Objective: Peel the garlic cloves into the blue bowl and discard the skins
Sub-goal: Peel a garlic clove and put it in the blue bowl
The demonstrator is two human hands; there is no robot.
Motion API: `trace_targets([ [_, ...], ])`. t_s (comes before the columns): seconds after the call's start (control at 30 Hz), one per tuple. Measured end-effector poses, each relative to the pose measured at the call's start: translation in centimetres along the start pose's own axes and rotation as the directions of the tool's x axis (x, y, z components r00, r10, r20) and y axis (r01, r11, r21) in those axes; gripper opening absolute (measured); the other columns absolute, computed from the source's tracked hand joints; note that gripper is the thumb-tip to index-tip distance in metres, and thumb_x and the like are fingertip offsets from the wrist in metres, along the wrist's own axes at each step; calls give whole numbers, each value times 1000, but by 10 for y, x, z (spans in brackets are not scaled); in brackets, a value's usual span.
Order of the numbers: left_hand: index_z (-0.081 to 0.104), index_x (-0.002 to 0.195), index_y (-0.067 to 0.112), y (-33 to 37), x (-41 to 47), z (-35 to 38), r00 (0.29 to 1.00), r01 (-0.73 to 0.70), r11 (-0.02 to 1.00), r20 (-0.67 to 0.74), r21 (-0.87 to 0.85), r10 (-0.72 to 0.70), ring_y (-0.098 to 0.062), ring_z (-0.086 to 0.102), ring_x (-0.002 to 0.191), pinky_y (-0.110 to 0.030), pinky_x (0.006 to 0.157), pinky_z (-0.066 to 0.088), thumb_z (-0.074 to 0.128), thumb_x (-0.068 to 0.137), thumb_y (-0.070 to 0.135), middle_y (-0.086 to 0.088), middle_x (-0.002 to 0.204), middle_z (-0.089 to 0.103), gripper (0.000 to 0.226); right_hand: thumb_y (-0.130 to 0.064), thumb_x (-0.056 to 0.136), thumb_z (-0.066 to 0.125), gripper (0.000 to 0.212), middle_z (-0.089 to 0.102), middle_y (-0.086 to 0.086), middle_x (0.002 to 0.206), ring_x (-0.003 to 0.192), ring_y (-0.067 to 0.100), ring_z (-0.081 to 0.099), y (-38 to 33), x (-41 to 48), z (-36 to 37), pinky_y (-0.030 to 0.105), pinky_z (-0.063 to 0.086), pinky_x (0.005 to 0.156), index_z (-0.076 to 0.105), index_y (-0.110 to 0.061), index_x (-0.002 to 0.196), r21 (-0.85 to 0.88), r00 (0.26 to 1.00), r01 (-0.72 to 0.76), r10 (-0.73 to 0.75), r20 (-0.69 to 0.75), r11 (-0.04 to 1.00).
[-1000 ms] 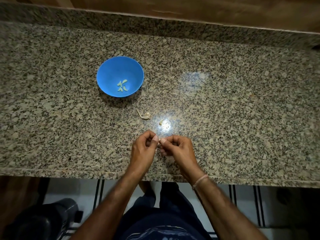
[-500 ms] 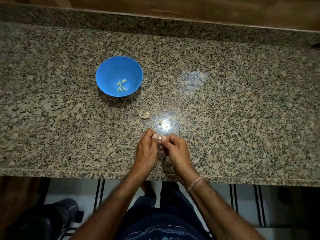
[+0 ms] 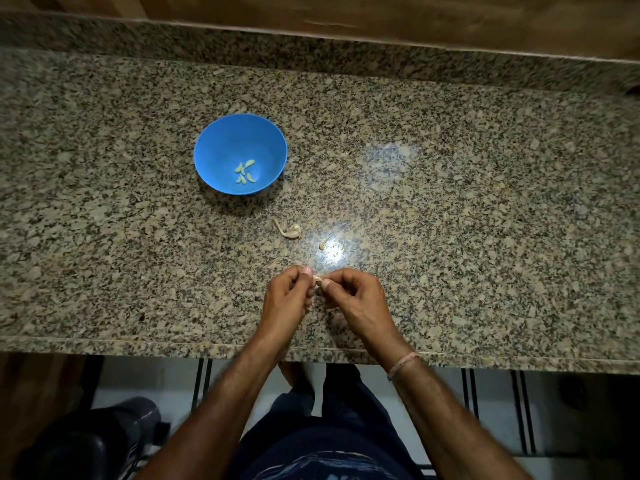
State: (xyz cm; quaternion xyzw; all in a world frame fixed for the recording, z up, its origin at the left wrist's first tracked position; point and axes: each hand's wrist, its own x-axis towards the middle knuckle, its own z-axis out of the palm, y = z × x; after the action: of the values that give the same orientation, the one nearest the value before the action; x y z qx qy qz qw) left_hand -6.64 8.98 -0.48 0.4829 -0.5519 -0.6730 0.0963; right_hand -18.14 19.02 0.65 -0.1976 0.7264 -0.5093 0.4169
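Both hands meet near the front edge of the granite worktop (image 3: 485, 220). The left hand (image 3: 287, 299) and right hand (image 3: 356, 299) have their fingers curled, and thumb and fingertips of each pinch one small garlic clove (image 3: 317, 280) between them. At 12 o'clock from the hands lie a curled skin (image 3: 289, 231) and a smaller pale scrap (image 3: 323, 242). The blue bowl (image 3: 235, 140) stands at 11 o'clock, well apart, with a few peeled cloves (image 3: 245, 171) inside.
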Motion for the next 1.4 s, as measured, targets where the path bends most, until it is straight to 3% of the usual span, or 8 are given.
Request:
trace_targets([
  [0.27,65,97,17,3,-5,8,991,-75,997,-114,13,76,-10,50,70,-25,62,41,55,107,33,4,79,58,21,-18,94,74,10,74,-7,77,71,3,69,2,-2,1,18,57,69,77,-19,85,-184,988,69,-93,-125,980],
  [0.43,68,95,12,4,-4,7,995,-17,995,-101,-101,7,-8,52,69,-22,61,42,58,105,29,6,77,62,22,-11,95,73,13,74,-8,98,86,1,69,15,-1,-1,19,59,78,78,-17,106,-338,972,145,-197,-126,930],
  [0.57,71,96,9,4,-5,11,995,-36,996,-95,-85,27,2,56,62,-17,59,45,60,105,24,13,71,63,20,-19,95,76,15,76,-9,104,98,3,70,6,0,2,20,59,87,77,-18,109,-138,979,152,-169,-117,979],
  [0.77,68,84,14,2,-2,14,992,-84,995,-92,56,89,-10,51,66,-25,60,42,55,107,27,5,71,59,30,-18,94,77,3,78,-1,93,92,11,75,7,5,6,37,63,89,78,-15,95,0,992,32,-32,-120,999],
  [1.03,69,105,6,-5,3,20,989,145,968,15,-204,-145,-7,44,60,-22,54,38,46,111,29,6,69,52,33,-12,95,74,4,78,4,95,93,19,76,7,1,6,42,63,91,77,-10,97,106,993,-17,30,-117,994],
  [1.13,69,105,13,-4,1,20,997,74,997,-5,-26,-74,-13,52,65,-26,55,45,45,111,38,-1,78,62,34,-19,95,75,6,78,4,93,93,21,76,8,1,7,44,63,90,77,-13,94,123,991,-8,25,-135,992],
  [1.23,64,101,17,-1,-1,19,992,-44,947,-97,319,79,-8,57,69,-12,55,45,53,108,30,3,85,65,18,-24,95,75,11,78,3,89,87,18,76,8,1,5,40,64,85,76,-15,90,97,985,-32,48,-166,995],
  [1.4,65,100,19,5,-7,15,960,-122,878,-169,464,223,-4,61,83,-17,65,42,67,99,22,8,96,66,4,-30,95,75,18,75,-3,83,79,9,73,12,4,-3,25,61,78,74,-16,84,-42,977,-27,18,-213,999],
])
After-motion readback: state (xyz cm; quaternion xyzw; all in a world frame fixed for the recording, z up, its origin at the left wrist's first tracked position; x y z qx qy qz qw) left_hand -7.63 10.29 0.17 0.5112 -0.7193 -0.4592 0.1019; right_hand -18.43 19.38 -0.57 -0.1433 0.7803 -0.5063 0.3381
